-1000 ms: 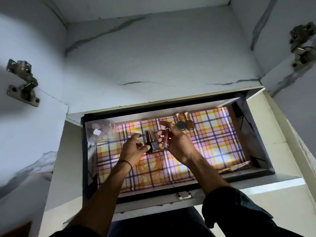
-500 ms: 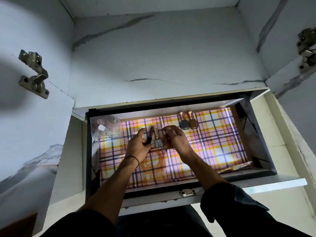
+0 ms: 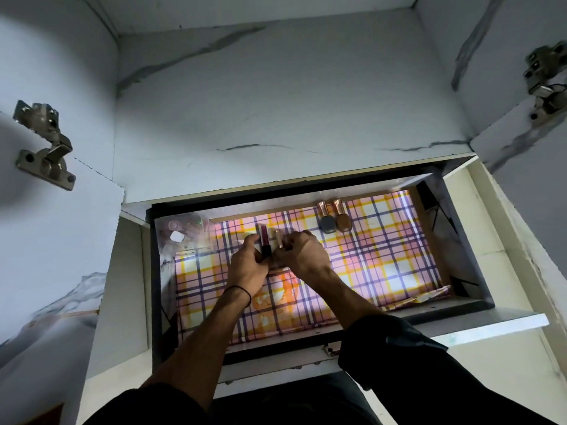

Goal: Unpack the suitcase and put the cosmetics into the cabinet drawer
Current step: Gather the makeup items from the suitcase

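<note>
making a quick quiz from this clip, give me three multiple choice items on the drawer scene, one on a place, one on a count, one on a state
1. Where do the two nail polish bottles lie?
A. at the drawer's back edge, right of the hands
B. front left corner
C. outside the drawer

2. How many door hinges are in view?
A. one
B. two
C. four

3. The drawer is:
A. shut
B. pulled open
C. lifted out onto the floor

Key:
1 A, they lie side by side on the plaid liner by the back wall.
2 B, a left hinge and a right hinge.
3 B, the liner and both hands, left hand and right hand, show inside it.
</note>
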A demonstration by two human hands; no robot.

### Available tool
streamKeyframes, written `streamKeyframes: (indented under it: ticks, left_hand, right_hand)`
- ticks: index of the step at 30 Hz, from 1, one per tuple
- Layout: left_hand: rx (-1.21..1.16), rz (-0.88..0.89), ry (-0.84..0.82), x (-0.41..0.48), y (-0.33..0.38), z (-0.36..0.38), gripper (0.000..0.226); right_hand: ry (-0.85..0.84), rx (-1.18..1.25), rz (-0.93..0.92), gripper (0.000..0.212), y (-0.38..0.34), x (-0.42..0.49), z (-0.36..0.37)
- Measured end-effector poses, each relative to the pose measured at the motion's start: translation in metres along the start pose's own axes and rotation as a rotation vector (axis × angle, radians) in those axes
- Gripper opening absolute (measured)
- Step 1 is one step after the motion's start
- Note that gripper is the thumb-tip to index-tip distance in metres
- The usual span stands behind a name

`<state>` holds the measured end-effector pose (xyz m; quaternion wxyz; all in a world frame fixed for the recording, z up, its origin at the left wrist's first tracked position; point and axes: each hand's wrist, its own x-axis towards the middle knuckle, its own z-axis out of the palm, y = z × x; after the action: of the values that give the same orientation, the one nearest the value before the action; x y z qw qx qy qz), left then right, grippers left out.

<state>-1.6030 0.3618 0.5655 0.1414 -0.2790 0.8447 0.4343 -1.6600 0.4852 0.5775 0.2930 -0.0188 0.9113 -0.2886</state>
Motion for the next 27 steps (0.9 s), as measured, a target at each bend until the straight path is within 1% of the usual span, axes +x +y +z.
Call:
streamKeyframes:
  ticks: [1,4,6,9,11,13,15,22,27]
  left_hand:
    - [-0.003,0.001,-0.001,0.002,0.001,0.001,0.059]
    - [-0.002,0.021,-0.004,0.004,0.009,0.003,0.057]
    - [0.004,0.032,-0.015,0.007,0.015,0.005,0.056]
    - [0.014,0.051,-0.041,0.012,0.021,0.010,0.056]
    - [0.019,0.064,-0.055,0.014,0.024,0.012,0.056]
    - [0.018,0.069,-0.058,0.015,0.026,0.013,0.056]
    - [0.022,0.067,-0.056,0.015,0.026,0.013,0.057]
    - [0.041,0.080,-0.062,0.014,0.029,0.013,0.058]
    - [0.033,0.091,-0.100,0.015,0.034,0.016,0.065]
  right_hand:
    - [0.019,0.027,0.013,0.019,0.003,0.003,-0.004]
    - [0.089,0.131,0.067,0.024,0.013,0.010,-0.019]
    - [0.146,0.143,0.076,0.024,0.019,0.014,-0.028]
    - [0.168,0.131,0.043,0.016,0.025,0.019,-0.036]
    - [0.225,0.080,-0.027,0.027,0.028,0.018,-0.039]
    - [0.332,0.072,-0.100,0.038,0.029,0.013,-0.040]
    - [0.367,0.088,-0.140,0.043,0.031,0.006,-0.036]
    - [0.362,0.096,-0.156,0.032,0.048,0.006,-0.022]
    - [0.348,0.156,-0.132,0.038,0.046,0.006,-0.021]
